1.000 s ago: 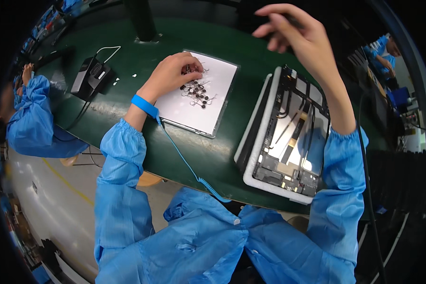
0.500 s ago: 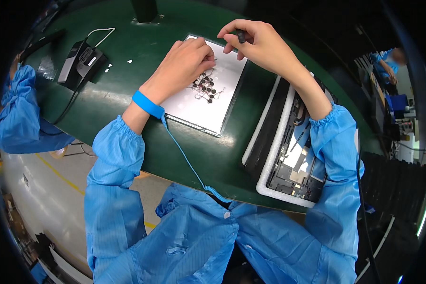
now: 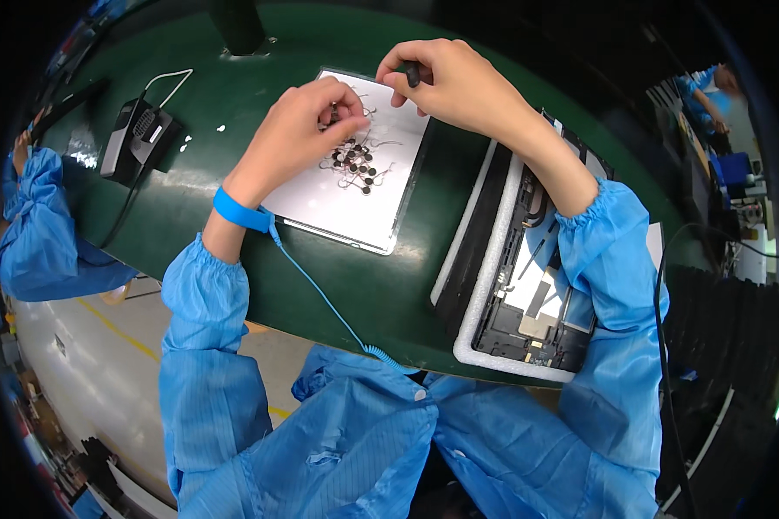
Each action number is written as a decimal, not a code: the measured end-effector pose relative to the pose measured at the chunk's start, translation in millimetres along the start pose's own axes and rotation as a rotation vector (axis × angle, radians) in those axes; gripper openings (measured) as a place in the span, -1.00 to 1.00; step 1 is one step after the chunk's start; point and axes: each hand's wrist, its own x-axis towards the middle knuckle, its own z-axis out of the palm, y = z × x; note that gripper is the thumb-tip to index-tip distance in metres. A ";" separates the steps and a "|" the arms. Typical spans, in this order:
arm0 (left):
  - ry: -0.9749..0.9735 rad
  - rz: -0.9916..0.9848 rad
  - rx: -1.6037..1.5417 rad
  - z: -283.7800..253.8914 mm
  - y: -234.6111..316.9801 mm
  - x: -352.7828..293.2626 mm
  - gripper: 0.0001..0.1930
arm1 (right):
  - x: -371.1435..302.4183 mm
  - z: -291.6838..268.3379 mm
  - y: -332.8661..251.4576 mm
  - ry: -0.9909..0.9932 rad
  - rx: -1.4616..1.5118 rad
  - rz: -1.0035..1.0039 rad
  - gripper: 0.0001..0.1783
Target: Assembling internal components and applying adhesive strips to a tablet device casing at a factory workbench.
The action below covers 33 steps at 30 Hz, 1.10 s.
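Observation:
My left hand (image 3: 307, 125) is closed over a white sheet (image 3: 355, 208) in a clear-edged tray, its thumb and fingers curled together. Something small and dark shows between those fingers, too small to name. Just beside them lies a pile of small round black parts with thin wires (image 3: 351, 162). At the sheet's far right corner, my right hand (image 3: 450, 82) grips a short black cylindrical tool (image 3: 413, 74); its other end is hidden. Around my left wrist is a blue wrist strap (image 3: 241, 212) with a coiled cord.
An opened device with bare inner parts (image 3: 537, 303) lies in white foam at the right, under my right forearm. A black boxy device (image 3: 136, 134) with cables stands at the left. Another person's blue sleeve (image 3: 43, 225) is at the far left of the green table (image 3: 320, 294).
My left hand has drawn back from the parts and turned, thumb now showing. My right hand still holds the black tool. The whole view has shifted slightly.

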 end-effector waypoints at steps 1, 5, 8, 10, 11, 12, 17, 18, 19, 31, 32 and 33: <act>-0.010 0.005 0.001 4.2 1.8 -0.1 -0.83 | 0.5 0.5 1.7 0.007 0.003 0.008 -0.78; -0.027 0.184 0.146 26.1 11.3 0.3 -0.81 | 1.8 1.9 5.5 0.034 -0.002 -0.034 -0.78; -0.052 0.090 0.191 32.5 13.5 3.0 -0.80 | 2.1 3.3 6.3 0.036 -0.041 -0.083 -0.79; -0.084 0.039 0.229 33.6 13.9 4.1 -0.83 | 2.9 3.4 5.2 0.040 -0.054 -0.084 -0.79; -0.089 0.047 0.228 33.4 16.6 3.8 -0.83 | 3.4 3.1 4.0 0.040 -0.061 -0.056 -0.78; -0.059 0.022 0.115 32.4 20.2 2.8 -0.84 | 2.6 1.9 3.7 0.039 -0.068 -0.028 -0.74; 0.073 -0.160 -0.409 20.1 22.3 1.9 -0.88 | -0.7 -4.8 -9.5 -0.005 0.096 0.114 -0.76; 0.144 -0.129 -0.389 20.3 22.3 3.2 -0.88 | -1.0 -8.6 -16.0 -0.092 0.237 0.266 -0.71; 0.212 -0.097 -0.369 20.6 23.0 4.2 -0.87 | -1.0 -10.2 -17.5 -0.097 0.238 0.264 -0.71; 0.460 0.049 -0.211 16.9 15.3 2.7 -0.87 | -1.7 -5.1 -12.5 -0.138 0.259 -0.037 -0.66; 0.485 0.063 -0.166 16.1 15.0 2.3 -0.88 | -2.5 -6.1 -12.9 -0.123 0.265 -0.052 -0.66; 0.485 0.062 -0.166 15.8 16.6 1.8 -0.88 | -3.4 -6.5 -13.1 -0.109 0.272 -0.067 -0.66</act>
